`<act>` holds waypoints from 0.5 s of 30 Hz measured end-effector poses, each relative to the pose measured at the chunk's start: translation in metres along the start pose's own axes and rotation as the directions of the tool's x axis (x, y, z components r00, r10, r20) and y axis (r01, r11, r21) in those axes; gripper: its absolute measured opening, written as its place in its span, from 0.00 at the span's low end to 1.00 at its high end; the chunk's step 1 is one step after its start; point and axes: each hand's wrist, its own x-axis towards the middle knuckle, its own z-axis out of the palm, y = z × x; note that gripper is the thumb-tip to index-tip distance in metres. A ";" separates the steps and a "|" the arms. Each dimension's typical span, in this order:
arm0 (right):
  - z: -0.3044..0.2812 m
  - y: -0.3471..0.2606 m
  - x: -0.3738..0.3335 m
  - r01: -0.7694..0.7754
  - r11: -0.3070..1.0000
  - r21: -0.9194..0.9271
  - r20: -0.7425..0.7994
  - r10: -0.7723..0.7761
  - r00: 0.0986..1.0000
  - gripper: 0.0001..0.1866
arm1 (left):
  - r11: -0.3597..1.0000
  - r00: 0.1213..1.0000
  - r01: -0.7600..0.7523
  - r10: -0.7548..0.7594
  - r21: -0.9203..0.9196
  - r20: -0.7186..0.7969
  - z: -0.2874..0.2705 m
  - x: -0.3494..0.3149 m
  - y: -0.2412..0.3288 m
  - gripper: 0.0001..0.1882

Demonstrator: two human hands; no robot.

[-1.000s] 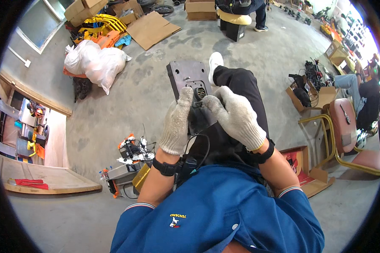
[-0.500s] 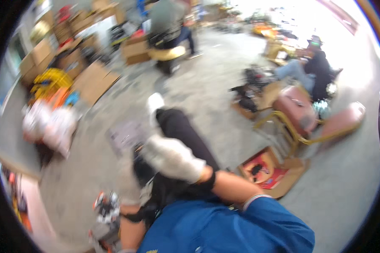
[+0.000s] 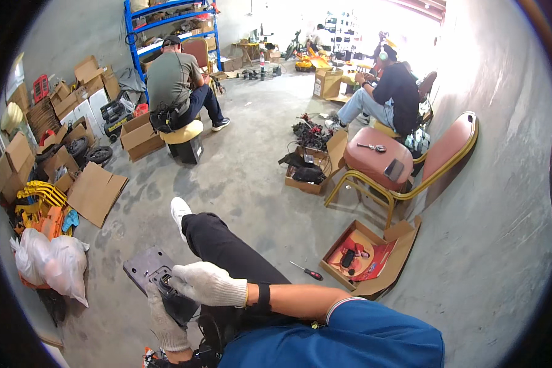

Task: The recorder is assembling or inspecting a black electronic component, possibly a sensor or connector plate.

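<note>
A dark grey plate-like housing (image 3: pixel 142 264) with holes near its corners is tilted over the floor beside my dark-trousered leg. Its near part is a raised black block with a small connector-like recess. My left hand (image 3: pixel 165 322), in a white knit glove, grips the housing along its near left side. My right hand (image 3: pixel 208 283), gloved too, reaches across from the right with its fingertips closed at the recess. Whatever those fingertips hold is hidden or too small to make out.
A screwdriver (image 3: pixel 306 271) lies on the floor beside an open cardboard box (image 3: pixel 334 250). A pink chair (image 3: pixel 374 156) with tools on its seat stands right. Two people sit farther off. Plastic bags (image 3: pixel 67 264) and flattened cardboard (image 3: pixel 98 195) lie left.
The head view has swung up and become sharp. My right hand has come to the housing, which was blurred and apart from it before. My left hand now shows on the housing's side.
</note>
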 end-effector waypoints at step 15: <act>-0.028 -0.010 0.002 -0.213 0.971 0.103 0.055 0.209 0.976 0.22 | 0.991 0.999 0.043 -0.047 -0.128 -0.026 0.019 -0.005 0.009 0.33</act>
